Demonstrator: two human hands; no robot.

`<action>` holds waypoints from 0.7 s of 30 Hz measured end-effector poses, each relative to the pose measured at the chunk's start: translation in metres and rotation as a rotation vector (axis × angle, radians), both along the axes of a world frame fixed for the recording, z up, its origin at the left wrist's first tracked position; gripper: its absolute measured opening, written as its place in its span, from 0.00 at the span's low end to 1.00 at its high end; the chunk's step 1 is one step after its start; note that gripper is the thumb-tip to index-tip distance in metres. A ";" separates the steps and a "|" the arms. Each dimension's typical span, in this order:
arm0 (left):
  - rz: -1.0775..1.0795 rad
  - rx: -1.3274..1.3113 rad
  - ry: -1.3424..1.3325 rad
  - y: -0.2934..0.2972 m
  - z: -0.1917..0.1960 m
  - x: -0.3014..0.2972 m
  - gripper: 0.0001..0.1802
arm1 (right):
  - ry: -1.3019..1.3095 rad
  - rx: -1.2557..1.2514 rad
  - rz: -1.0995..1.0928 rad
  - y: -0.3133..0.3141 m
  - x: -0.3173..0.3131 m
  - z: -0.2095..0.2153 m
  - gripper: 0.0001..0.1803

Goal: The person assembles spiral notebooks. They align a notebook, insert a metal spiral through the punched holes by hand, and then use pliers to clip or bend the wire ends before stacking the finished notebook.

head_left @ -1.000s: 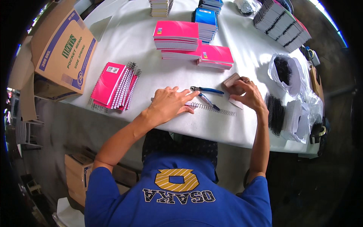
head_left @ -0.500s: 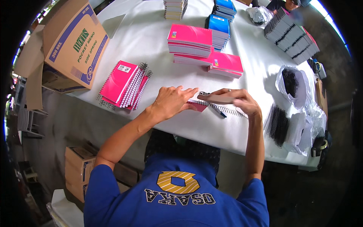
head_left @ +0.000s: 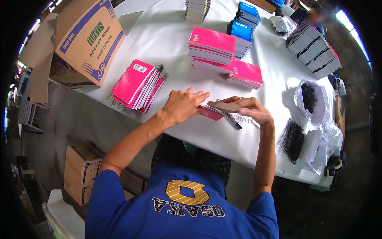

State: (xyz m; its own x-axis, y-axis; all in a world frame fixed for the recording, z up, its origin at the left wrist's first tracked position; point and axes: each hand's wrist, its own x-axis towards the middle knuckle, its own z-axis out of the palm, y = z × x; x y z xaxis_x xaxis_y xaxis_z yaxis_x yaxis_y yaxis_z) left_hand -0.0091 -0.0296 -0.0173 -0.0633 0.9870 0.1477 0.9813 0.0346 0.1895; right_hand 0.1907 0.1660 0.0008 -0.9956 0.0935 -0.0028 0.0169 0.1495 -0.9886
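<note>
A small pink notebook (head_left: 213,113) lies at the table's near edge, angled, with my left hand (head_left: 183,104) closed on its left end. From its upper edge a wire spiral coil (head_left: 244,119) runs out to the right. My right hand (head_left: 256,111) is over that coil, its fingers closed around a flat grey-brown tool (head_left: 224,106) whose kind I cannot make out. The tool lies along the notebook's spiral edge, partly hiding it. A dark blue pen (head_left: 235,122) lies below the coil. Beneath the right fingers, the contact with the coil is hidden.
Spiral-bound pink notebooks (head_left: 133,83) lie left, beside a large cardboard box (head_left: 89,44). Pink notebook stacks (head_left: 211,42) and blue stacks (head_left: 240,34) stand beyond my hands. Black coils (head_left: 292,137) and plastic bags (head_left: 318,107) lie right. Another person (head_left: 314,18) sits far right.
The view has shifted, so the table's things appear farther right. My right hand and the tool have tilted slightly at the spiral edge; the metal part seen before is mostly hidden. My left hand keeps its hold.
</note>
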 end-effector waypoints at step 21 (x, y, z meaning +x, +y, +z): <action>0.114 0.379 -0.605 -0.001 -0.030 -0.009 0.61 | -0.210 0.199 -0.013 0.003 -0.021 0.000 0.33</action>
